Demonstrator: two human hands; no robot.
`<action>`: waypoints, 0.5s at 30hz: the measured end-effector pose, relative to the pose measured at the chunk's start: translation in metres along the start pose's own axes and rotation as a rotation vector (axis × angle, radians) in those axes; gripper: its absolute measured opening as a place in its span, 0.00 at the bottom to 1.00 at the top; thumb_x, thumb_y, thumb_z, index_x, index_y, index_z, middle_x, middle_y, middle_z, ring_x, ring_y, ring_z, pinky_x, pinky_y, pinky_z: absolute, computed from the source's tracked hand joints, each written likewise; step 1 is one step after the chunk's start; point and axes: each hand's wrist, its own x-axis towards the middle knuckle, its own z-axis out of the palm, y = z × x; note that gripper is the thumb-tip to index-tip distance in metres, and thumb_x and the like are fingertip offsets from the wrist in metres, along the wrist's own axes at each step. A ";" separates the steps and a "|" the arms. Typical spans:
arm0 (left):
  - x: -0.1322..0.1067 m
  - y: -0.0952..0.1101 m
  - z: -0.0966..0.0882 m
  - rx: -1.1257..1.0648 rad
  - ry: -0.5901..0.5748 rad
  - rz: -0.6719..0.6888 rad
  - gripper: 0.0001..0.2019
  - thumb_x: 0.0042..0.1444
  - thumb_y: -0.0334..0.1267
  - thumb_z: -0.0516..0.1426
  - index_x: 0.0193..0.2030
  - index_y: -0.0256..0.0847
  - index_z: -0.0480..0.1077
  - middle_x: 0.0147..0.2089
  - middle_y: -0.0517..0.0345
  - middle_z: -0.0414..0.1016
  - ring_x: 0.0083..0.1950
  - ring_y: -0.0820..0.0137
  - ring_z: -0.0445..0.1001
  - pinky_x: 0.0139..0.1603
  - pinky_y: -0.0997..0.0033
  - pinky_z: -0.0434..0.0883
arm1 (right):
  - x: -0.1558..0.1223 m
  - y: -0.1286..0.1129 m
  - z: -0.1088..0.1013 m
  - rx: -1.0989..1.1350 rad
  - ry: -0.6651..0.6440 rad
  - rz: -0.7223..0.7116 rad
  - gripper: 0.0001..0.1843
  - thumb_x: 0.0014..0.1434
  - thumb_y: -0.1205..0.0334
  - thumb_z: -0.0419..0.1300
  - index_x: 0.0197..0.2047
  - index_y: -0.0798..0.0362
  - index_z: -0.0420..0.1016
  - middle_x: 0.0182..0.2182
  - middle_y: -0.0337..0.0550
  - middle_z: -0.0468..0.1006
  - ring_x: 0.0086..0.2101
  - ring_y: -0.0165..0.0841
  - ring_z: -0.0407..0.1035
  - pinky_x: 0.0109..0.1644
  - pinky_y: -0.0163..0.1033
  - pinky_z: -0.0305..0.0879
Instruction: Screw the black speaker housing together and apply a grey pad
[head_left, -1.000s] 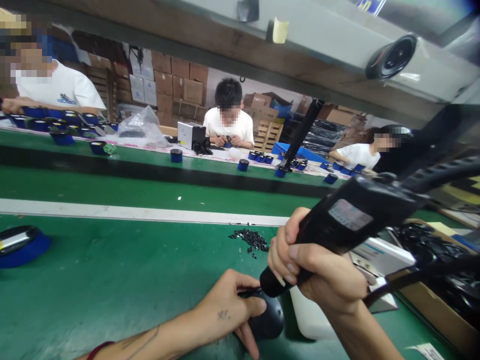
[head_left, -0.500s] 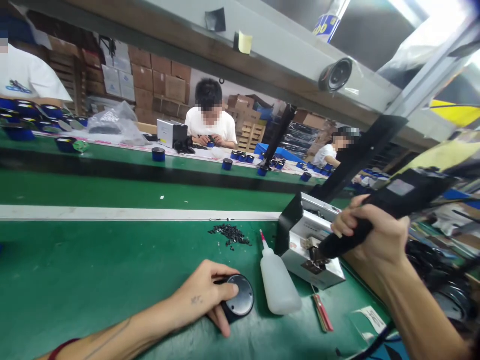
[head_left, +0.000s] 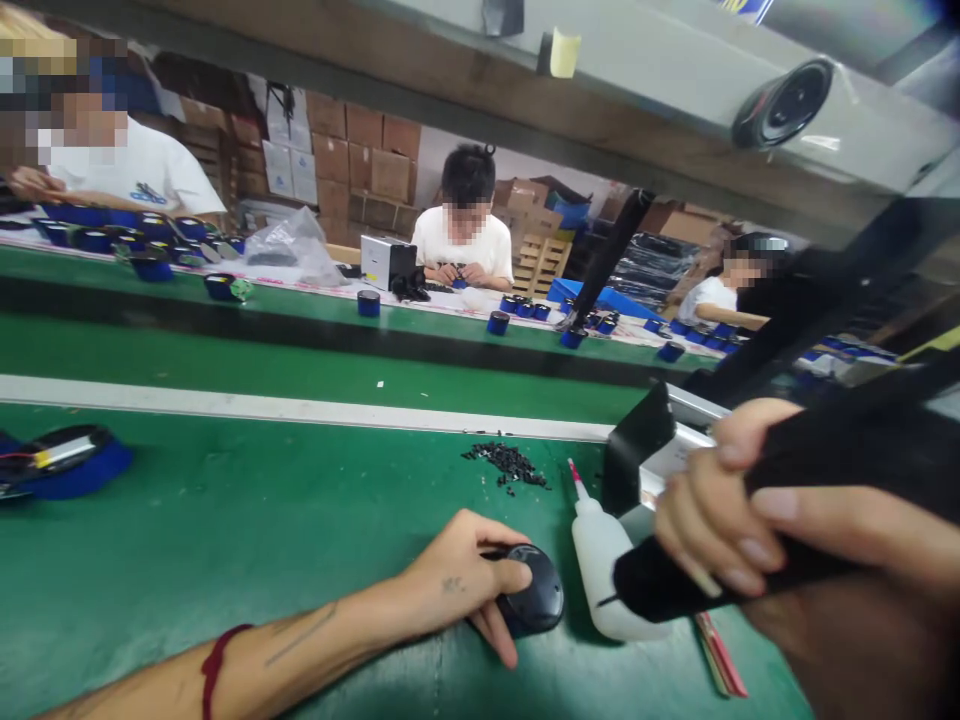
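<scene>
Round part (head_left: 537, 604) on the mat (head_left: 262, 520), squeeze bottle (head_left: 596, 548) just right, power screwdriver (head_left: 832, 465) over the bottle, screw pile (head_left: 508, 465) behind.

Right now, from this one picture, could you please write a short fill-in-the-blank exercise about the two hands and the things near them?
1. The left hand rests on a round part whose colour is ____.
2. The right hand grips a long dark tool beside a white bottle, whose tip is ____.
3. The table surface under both hands is ____.
4. At the far left lies a round thing with a ____ rim.

Missing words: black; red; green; blue.
</scene>
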 end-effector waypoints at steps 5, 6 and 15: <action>0.001 -0.004 0.001 -0.025 0.005 0.005 0.18 0.44 0.42 0.60 0.40 0.32 0.73 0.34 0.50 0.77 0.17 0.73 0.73 0.17 0.79 0.67 | 0.007 0.023 0.036 0.020 -0.148 0.103 0.07 0.54 0.63 0.60 0.35 0.48 0.65 0.18 0.33 0.63 0.18 0.28 0.57 0.23 0.37 0.55; 0.002 -0.004 0.002 -0.023 0.003 0.007 0.18 0.43 0.42 0.61 0.40 0.32 0.73 0.33 0.50 0.77 0.16 0.72 0.73 0.16 0.79 0.67 | 0.008 0.024 0.037 0.015 -0.139 0.097 0.07 0.54 0.63 0.60 0.35 0.48 0.65 0.17 0.33 0.63 0.18 0.28 0.57 0.23 0.37 0.55; 0.007 -0.006 0.001 -0.034 -0.026 0.022 0.11 0.45 0.38 0.58 0.34 0.33 0.72 0.33 0.49 0.76 0.16 0.73 0.73 0.16 0.81 0.68 | -0.005 0.021 0.043 -0.056 -0.032 0.088 0.10 0.54 0.60 0.63 0.35 0.47 0.64 0.18 0.33 0.62 0.20 0.29 0.58 0.24 0.36 0.56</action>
